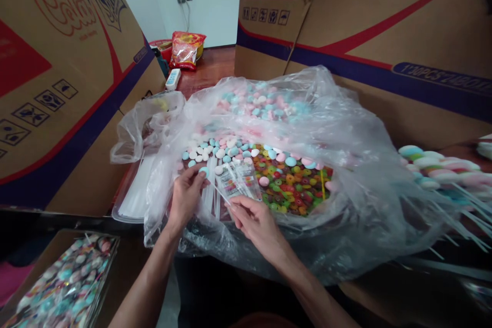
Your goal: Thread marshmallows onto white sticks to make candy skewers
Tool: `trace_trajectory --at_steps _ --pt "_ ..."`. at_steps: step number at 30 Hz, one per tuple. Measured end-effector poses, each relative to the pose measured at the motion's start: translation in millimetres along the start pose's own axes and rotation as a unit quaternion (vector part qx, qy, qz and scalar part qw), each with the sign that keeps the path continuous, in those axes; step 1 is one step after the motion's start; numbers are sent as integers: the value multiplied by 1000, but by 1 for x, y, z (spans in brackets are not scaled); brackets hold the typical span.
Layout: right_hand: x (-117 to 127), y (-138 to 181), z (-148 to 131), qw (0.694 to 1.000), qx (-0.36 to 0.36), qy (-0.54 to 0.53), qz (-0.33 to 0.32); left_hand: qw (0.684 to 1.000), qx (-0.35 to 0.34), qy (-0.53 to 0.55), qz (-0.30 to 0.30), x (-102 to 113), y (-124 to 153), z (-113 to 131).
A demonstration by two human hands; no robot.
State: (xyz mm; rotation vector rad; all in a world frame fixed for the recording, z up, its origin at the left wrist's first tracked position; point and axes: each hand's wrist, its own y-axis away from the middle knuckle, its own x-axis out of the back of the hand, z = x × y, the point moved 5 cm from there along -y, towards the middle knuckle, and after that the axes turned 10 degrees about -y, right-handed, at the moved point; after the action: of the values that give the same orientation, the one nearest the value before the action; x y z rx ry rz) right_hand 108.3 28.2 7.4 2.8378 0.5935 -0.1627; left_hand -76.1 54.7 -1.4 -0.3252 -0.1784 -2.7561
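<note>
Plastic-wrapped candies (63, 282) lie at 8 o'clock | left hand (184, 197), nearer centre at 8, pinches a blue candy (204, 170) | right hand (254, 220) at 6 grips a white stick (219, 192) angled toward it | gummy rings (294, 187) spread at 4

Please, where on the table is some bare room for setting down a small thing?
Bare tabletop shows at the back, between the red packet and the right carton, behind the clear plastic. Crowded: around the left hand and right hand, with candies, wrappers and sticks.
</note>
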Motion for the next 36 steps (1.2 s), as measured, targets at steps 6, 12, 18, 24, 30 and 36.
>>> trace_trajectory --at_steps 6,12,18,24,30,36 --pt "0 -4 3 1000 4 13 15 999 -26 32 34 -15 10 4" --pt "3 -7 -1 996 59 61 31 997 -32 57 48 -18 17 2" --pt "0 -5 1 997 40 7 60 994 -49 76 63 -20 23 -1" --pt "-7 -3 8 995 8 -67 75 989 -115 -35 82 -22 31 -2" --pt "-6 -6 8 994 27 -60 92 982 -133 -95 93 -26 44 7" --pt "-2 -16 -2 992 60 -17 105 988 -135 -67 28 -43 53 11"
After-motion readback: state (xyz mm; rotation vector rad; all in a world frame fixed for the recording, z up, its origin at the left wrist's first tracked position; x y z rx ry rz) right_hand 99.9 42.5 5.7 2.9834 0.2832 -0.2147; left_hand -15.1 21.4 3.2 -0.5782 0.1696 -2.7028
